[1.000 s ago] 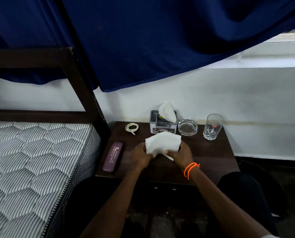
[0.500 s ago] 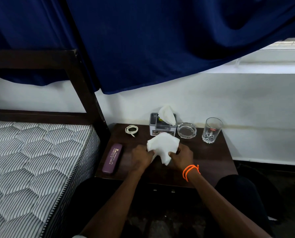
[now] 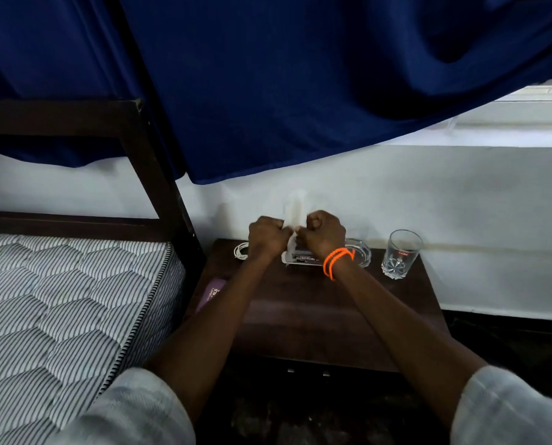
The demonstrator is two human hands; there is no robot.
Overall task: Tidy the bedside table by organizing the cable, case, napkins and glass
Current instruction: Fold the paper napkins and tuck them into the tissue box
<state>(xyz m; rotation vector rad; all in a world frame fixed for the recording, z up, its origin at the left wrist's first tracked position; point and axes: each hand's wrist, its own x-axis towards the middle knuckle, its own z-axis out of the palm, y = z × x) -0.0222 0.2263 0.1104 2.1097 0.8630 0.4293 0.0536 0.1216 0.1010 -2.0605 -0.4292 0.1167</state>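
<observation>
Left hand [image 3: 266, 234], right hand [image 3: 323, 234] — both fisted, gripping white napkins [image 3: 295, 209] above tissue holder [image 3: 302, 259] at back of surface [image 3: 316, 313].
Risks: napkins tearing or bunching if forced in; right forearm brushing glass ashtray [image 3: 359, 252]; drinking glass [image 3: 400, 253] near right edge — tip-over if elbowed.
Cable [image 3: 240, 251], purple case [image 3: 211, 295] lie left.

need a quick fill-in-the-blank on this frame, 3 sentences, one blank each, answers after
1. Both hands, left and right, hold the white ____ above the tissue box.
2. The orange bands sit on the ____ wrist.
3. The empty glass stands upright near the table's back ____ corner.

Answers: napkins; right; right
</observation>
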